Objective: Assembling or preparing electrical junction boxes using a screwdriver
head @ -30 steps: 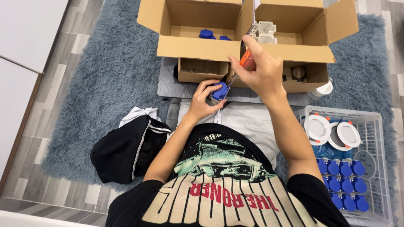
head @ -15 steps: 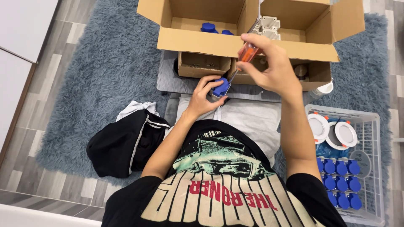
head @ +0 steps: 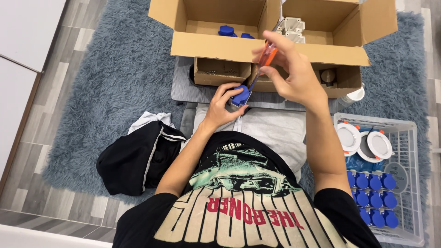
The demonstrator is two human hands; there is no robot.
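Note:
My left hand (head: 223, 105) grips a small blue part (head: 240, 97) just above my lap, at the near edge of a grey board (head: 193, 92). My right hand (head: 291, 73) holds an orange-handled screwdriver (head: 262, 62) with its tip down on the blue part. Both hands are in front of two open cardboard boxes (head: 216, 46). The left box holds a few blue parts (head: 227, 31); white plastic pieces (head: 291, 25) lie between the boxes.
A white wire basket (head: 409, 183) at my right holds round white lamps (head: 365, 140) and several blue parts (head: 372, 202). A black and white garment (head: 138, 156) lies on the grey shaggy rug (head: 105, 87). A small open carton (head: 220, 71) sits under the left box.
My right hand has shifted a little to the right with the screwdriver and turned it on the blue part. The left hand keeps its grip in the same place.

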